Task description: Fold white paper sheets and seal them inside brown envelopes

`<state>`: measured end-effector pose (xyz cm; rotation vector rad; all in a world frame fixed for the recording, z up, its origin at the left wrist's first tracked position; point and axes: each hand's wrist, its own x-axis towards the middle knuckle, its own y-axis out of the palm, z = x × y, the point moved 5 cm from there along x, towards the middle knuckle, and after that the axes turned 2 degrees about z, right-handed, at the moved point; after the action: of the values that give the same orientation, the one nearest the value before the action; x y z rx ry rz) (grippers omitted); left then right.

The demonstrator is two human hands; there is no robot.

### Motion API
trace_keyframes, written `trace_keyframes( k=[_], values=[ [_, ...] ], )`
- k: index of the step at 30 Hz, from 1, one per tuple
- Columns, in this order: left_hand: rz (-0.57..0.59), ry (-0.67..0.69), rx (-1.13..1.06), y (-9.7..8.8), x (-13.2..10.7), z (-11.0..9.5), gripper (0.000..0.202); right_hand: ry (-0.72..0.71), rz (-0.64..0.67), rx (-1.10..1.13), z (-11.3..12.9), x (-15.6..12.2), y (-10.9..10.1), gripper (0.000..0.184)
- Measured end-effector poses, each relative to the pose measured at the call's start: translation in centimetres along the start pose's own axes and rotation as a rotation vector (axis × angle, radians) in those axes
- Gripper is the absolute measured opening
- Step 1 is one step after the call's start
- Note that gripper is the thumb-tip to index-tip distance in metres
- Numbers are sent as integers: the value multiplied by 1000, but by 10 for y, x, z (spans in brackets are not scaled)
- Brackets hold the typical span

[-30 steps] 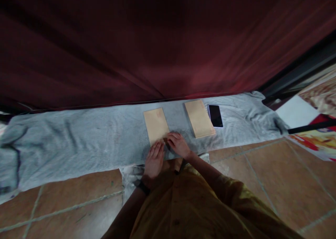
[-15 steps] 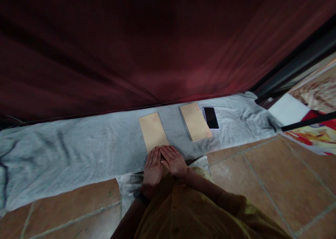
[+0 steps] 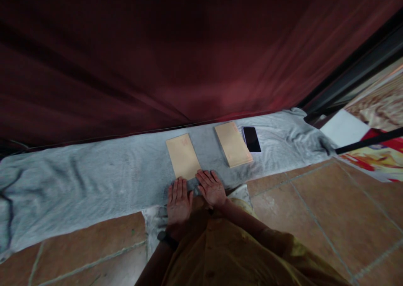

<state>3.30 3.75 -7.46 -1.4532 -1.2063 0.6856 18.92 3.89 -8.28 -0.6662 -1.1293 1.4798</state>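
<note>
A tan paper envelope [image 3: 183, 156] lies flat on the grey cloth [image 3: 103, 177], with red print near its upper right corner. My left hand [image 3: 179, 198] rests flat at the envelope's lower left edge, fingers stretched forward. At the lower right corner lies my right hand [image 3: 212, 188], also flat with fingers out. The two hands are apart, and grey cloth shows between them. To the right lies a stack of similar tan envelopes [image 3: 233, 144], untouched by either hand.
A dark-screened phone [image 3: 251, 139] lies right of the stack. Behind the cloth hangs a dark red curtain [image 3: 195, 80]. Brown floor tiles [image 3: 302, 202] show in front. At the far right are a black bar [image 3: 371, 140], a white sheet [image 3: 344, 128] and a colourful printed sheet [image 3: 374, 160].
My hands have moved apart from where they met at the envelope's lower edge, the left going left and the right going right. The envelope's lower edge is now uncovered between them.
</note>
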Motion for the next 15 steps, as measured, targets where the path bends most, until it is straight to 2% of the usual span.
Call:
trace_keyframes(
  k=[7,15],
  values=[
    [77,75,-28,8,13,-21,54,22,-49,-16,3,0,-2,45],
    [69,156,59,12,14,-12,54,64,-126,-7,13,6,-2,46]
  ],
)
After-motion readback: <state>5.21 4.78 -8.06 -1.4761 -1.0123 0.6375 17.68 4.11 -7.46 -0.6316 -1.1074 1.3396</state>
